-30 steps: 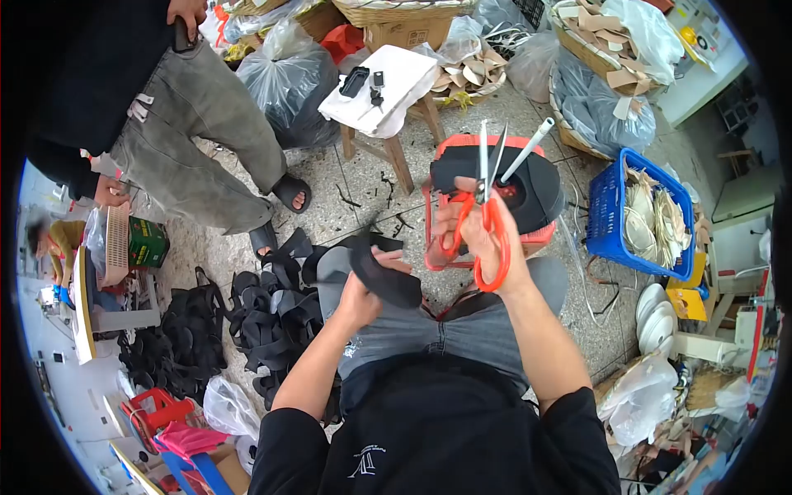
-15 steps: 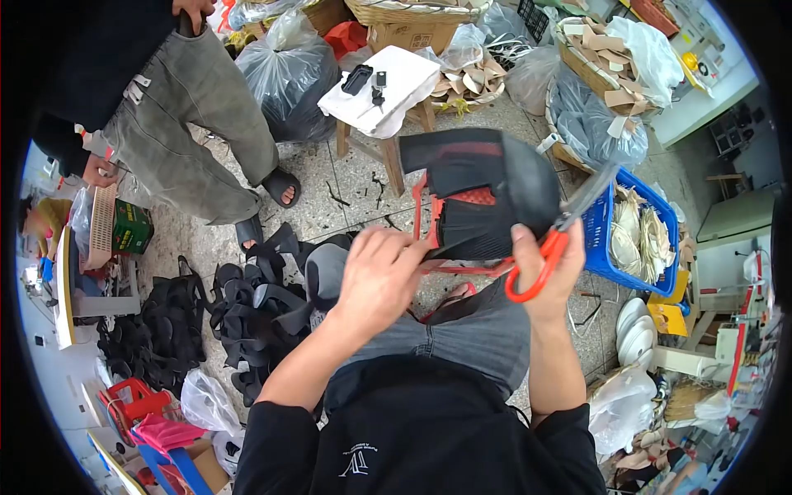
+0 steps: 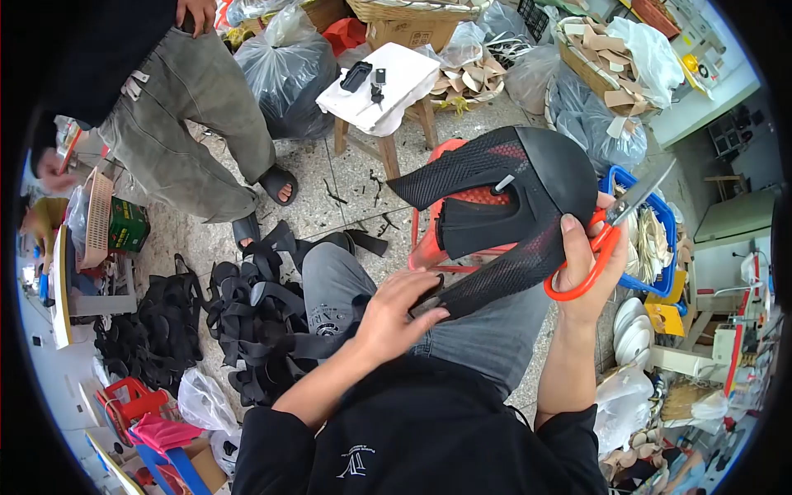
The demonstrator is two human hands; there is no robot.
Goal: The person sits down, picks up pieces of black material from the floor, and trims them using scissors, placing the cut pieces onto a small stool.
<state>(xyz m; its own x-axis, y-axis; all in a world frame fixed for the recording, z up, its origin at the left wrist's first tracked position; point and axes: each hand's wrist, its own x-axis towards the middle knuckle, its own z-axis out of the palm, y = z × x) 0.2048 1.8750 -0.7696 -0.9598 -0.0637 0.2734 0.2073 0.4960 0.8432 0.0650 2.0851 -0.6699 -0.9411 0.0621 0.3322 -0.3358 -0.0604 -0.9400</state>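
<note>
A black mesh shoe upper (image 3: 499,264) with a smooth rounded toe lies spread over my lap, toe to the upper right. My left hand (image 3: 400,313) is closed on its lower left end, thumb on top. Against the toe side, my right hand (image 3: 590,268) presses its thumb on the upper while holding scissors (image 3: 587,276) with red handles. The blades point up and right, away from the upper, and look slightly parted. A short whitish piece (image 3: 503,183) shows at the upper's inner edge. Beneath it is a red plastic stool (image 3: 422,243), partly hidden.
Black shoe uppers (image 3: 247,322) lie heaped on the floor at left. A person (image 3: 181,124) in grey trousers stands beyond them. Ahead is a wooden stool (image 3: 388,74) with a white top and small black items. A blue basket (image 3: 664,285) holds pale pieces at right.
The upper has turned to lie flatter and more open. My right hand has moved right with the scissors; my left hand has shifted slightly down and right. The standing person's lower hand has moved left.
</note>
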